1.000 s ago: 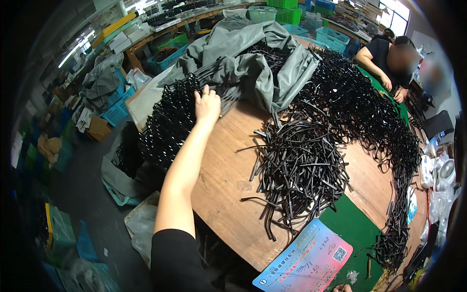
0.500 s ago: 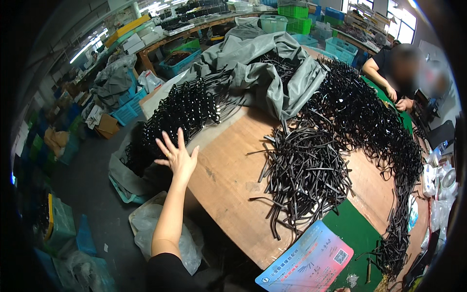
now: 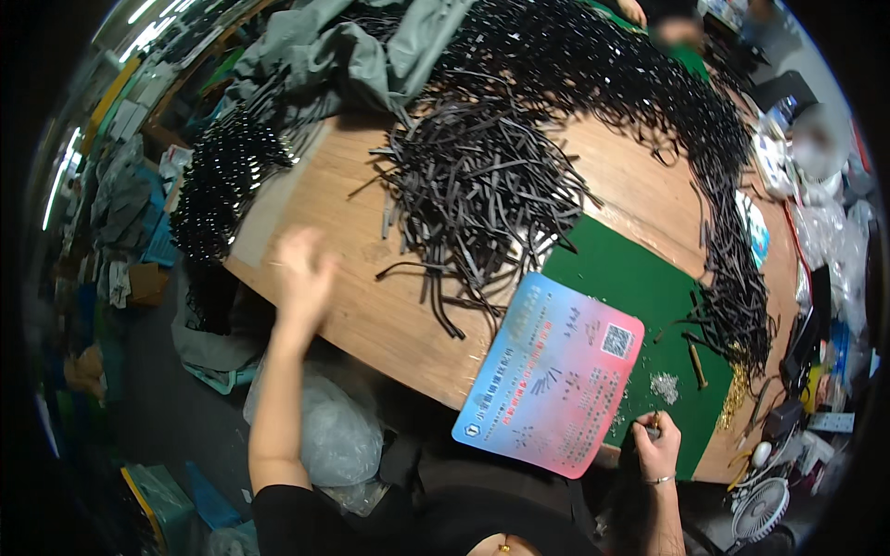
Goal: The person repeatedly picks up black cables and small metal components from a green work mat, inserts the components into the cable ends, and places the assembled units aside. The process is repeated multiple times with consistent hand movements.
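Note:
My left hand [image 3: 301, 273] is raised over the near left edge of the wooden table [image 3: 371, 315]; it is blurred by motion, and nothing shows in it. My right hand [image 3: 658, 447] is closed at the near edge of the green mat [image 3: 649, 287], with a small dark piece at its fingertips. A blue-and-pink printed card [image 3: 552, 371] lies just left of it, overhanging the table edge. A loose pile of black strips [image 3: 473, 185] covers the table's middle.
A long heap of black pieces [image 3: 723, 185] curves along the far and right sides. Grey cloth [image 3: 371, 46] lies at the back left. Another person [image 3: 681, 32] sits at the far side. A clear plastic bag [image 3: 324, 431] lies below the table, a small fan [image 3: 760, 510] at bottom right.
The view has swung down toward the near table edge. My left hand has pulled back from the black heap at the far left to the near edge. My right hand has come into view.

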`<state>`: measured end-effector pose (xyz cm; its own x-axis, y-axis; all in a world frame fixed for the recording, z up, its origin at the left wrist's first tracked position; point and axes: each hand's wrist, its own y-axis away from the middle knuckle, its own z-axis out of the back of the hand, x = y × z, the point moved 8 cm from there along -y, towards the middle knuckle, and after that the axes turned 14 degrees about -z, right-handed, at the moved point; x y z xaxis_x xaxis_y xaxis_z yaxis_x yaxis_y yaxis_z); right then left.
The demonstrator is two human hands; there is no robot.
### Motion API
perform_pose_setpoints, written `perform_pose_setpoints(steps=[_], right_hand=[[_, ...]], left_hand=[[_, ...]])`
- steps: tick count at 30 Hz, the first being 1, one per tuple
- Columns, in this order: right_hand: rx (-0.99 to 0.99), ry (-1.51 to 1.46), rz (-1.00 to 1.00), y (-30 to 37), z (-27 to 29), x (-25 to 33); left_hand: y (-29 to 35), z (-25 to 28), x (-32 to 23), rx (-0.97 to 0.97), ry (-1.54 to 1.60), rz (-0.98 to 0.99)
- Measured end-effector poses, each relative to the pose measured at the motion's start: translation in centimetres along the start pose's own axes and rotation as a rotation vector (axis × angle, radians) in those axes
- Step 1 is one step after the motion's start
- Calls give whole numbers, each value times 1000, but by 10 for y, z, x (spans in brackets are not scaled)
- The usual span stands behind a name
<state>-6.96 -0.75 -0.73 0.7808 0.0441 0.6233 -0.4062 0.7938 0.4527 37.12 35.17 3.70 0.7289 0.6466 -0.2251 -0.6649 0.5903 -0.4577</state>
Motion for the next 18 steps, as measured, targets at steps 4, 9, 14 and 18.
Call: perform_pose_setpoints(steps=[4,9,14,18], right_hand=[[84,11,66,-2,-4,6],[153,46,216,6,-5,24],[208,6,229,2,-4,23],[271,-92,142,3,4,11]], left_hand=[[-13,-23,-150,18,103,-368],[-14,-60,-166,106,-58,-486],[-30,-26,-197,468,-241,-453],[-28,21,-234,303,-49,-461]])
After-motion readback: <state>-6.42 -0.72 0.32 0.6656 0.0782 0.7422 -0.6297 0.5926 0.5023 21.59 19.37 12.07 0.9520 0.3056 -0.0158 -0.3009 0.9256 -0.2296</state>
